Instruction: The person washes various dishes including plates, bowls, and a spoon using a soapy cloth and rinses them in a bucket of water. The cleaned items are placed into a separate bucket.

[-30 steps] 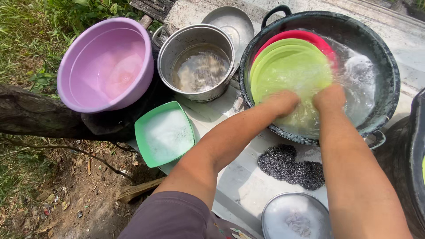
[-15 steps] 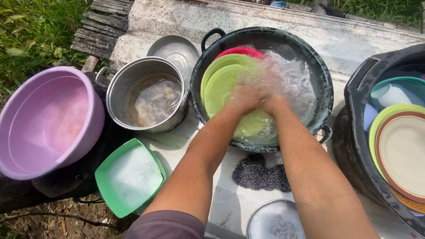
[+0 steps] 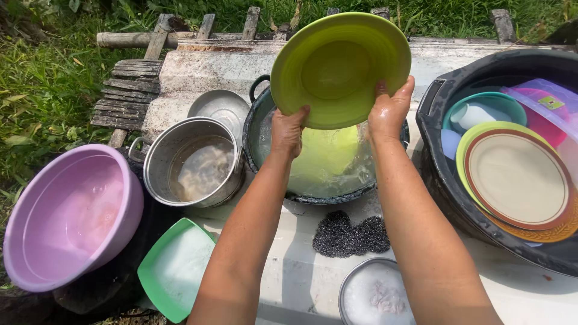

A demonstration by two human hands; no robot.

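Note:
A lime-green plastic plate [image 3: 340,69] is held up, tilted with its face toward me, above a black pan [image 3: 265,174] full of water. My left hand [image 3: 289,129] grips its lower left rim. My right hand [image 3: 391,108] holds its lower right rim, wet and dripping. Under the raised plate another green plate [image 3: 328,156] lies submerged in the pan's water.
A steel pot [image 3: 195,165] of cloudy water and a purple basin [image 3: 66,216] stand at left, a green square tub [image 3: 174,268] below them. A dark scrubber [image 3: 352,235] and a small steel dish [image 3: 376,295] lie near me. A black tub [image 3: 445,180] of stacked plates stands at right.
Both hands were down in the pan's water on the green plates; they have now lifted one green plate clear of the water and tilted it upright.

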